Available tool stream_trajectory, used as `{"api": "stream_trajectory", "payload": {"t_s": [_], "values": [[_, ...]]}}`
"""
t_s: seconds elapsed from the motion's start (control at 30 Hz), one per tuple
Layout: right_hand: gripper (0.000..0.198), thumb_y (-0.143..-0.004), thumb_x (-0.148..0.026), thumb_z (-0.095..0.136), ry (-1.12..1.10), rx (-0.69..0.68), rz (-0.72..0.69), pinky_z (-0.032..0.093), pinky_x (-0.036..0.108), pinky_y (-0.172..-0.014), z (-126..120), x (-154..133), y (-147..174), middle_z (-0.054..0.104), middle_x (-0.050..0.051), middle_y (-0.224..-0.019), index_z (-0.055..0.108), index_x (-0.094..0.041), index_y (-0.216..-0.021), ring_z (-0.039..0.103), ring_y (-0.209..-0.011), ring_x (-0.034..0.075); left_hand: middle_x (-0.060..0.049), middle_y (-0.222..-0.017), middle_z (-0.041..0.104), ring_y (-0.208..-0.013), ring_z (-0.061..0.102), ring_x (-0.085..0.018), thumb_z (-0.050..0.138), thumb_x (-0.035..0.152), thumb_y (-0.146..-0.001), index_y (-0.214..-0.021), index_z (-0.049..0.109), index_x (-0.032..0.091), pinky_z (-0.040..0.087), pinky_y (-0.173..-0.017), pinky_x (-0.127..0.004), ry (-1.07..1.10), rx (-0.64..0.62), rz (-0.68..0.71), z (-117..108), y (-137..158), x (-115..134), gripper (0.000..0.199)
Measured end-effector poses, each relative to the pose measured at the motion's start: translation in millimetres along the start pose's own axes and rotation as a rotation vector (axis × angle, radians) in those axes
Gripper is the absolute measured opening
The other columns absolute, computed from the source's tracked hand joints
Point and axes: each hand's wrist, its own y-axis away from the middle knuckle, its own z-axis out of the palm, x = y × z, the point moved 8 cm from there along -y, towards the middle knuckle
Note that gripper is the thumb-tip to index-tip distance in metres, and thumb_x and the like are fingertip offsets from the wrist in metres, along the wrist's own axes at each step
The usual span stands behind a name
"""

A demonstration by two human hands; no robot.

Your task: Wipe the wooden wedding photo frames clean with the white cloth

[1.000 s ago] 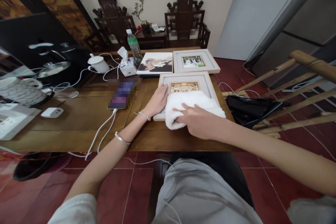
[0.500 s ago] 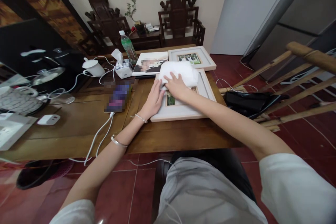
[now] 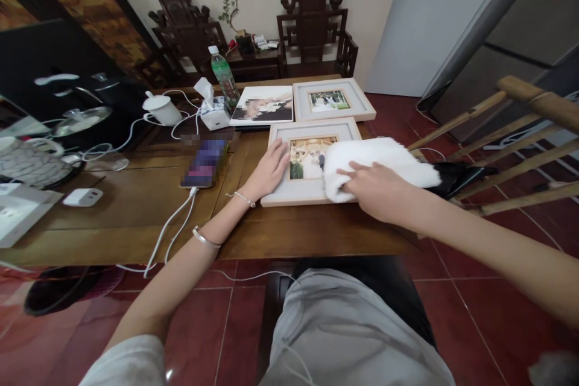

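Observation:
A picture frame (image 3: 312, 196) with a pale border and a photo in its middle lies flat on the wooden table. My left hand (image 3: 268, 172) rests on its left edge, fingers stretched out and holding nothing. A folded white towel (image 3: 389, 160) covers the frame's right part and sticks out past its right side. My right hand (image 3: 373, 187) has hold of the towel's near left part, its fingers pressed into the cloth. Behind lie a second picture frame (image 3: 357, 107) and a photo panel (image 3: 257, 96).
Left of the frame is a phone (image 3: 205, 163) with a white charging cable. A tissue box (image 3: 215, 113), a green-labelled bottle (image 3: 224, 75) and a lidded white cup (image 3: 163, 110) stand at the back. A bamboo chair (image 3: 511, 151) is on the right.
My right hand has moved the towel from the frame's upper middle to its right side, uncovering the photo. My left hand stays on the frame's left edge.

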Motion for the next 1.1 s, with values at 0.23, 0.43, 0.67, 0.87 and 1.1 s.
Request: {"api": "stream_trajectory", "payload": {"t_s": [0.23, 0.43, 0.67, 0.87, 1.1], "values": [[0.042, -0.081, 0.0, 0.049, 0.066, 0.14, 0.181, 0.048, 0.05, -0.097, 11, 60, -8, 0.058, 0.01, -0.151, 0.079, -0.019, -0.102, 0.048, -0.14, 0.034, -0.014, -0.154, 0.055, -0.148, 0.046, -0.028, 0.035, 0.03, -0.103, -0.143, 0.058, 0.012, 0.033, -0.126, -0.049, -0.033, -0.049, 0.078, 3, -2, 6, 0.049], [0.052, -0.084, -0.002, 0.044, 0.088, 0.236, 0.262, 0.047, 0.046, -0.097, 4, 107, -65, 0.051, 0.01, -0.158, 0.073, -0.015, -0.125, 0.045, -0.141, 0.032, -0.015, -0.154, 0.054, -0.146, 0.048, -0.027, 0.037, 0.028, -0.102, -0.141, 0.059, 0.01, 0.034, -0.126, -0.048, -0.044, -0.047, 0.067, 1, -2, 6, 0.048], [0.049, -0.085, -0.002, 0.043, 0.16, 0.255, 0.206, 0.046, 0.047, -0.097, 9, 97, -59, 0.051, 0.015, -0.157, 0.074, -0.01, -0.122, 0.046, -0.14, 0.035, -0.016, -0.151, 0.057, -0.143, 0.051, -0.028, 0.039, 0.027, -0.102, -0.139, 0.06, 0.01, 0.036, -0.124, -0.048, -0.04, 0.002, 0.055, 0, -2, 2, 0.046], [0.045, -0.08, -0.001, 0.047, 0.158, 0.151, 0.088, 0.05, 0.04, -0.087, 12, 42, 11, 0.06, 0.017, -0.148, 0.078, -0.013, -0.111, 0.059, -0.127, 0.033, -0.018, -0.151, 0.056, -0.143, 0.051, -0.028, 0.04, 0.026, -0.102, -0.14, 0.059, 0.009, 0.036, -0.124, -0.049, -0.044, 0.008, 0.06, 1, -2, 3, 0.045], [0.053, -0.082, -0.003, 0.046, -0.118, 0.022, 0.042, 0.046, 0.035, -0.074, -10, 1, 35, 0.077, 0.011, -0.114, 0.078, -0.026, -0.116, 0.072, -0.093, 0.027, -0.019, -0.15, 0.058, -0.141, 0.053, -0.029, 0.041, 0.027, -0.103, -0.139, 0.06, 0.009, 0.038, -0.123, -0.05, -0.039, 0.004, 0.082, 4, -3, 2, 0.045]]}}
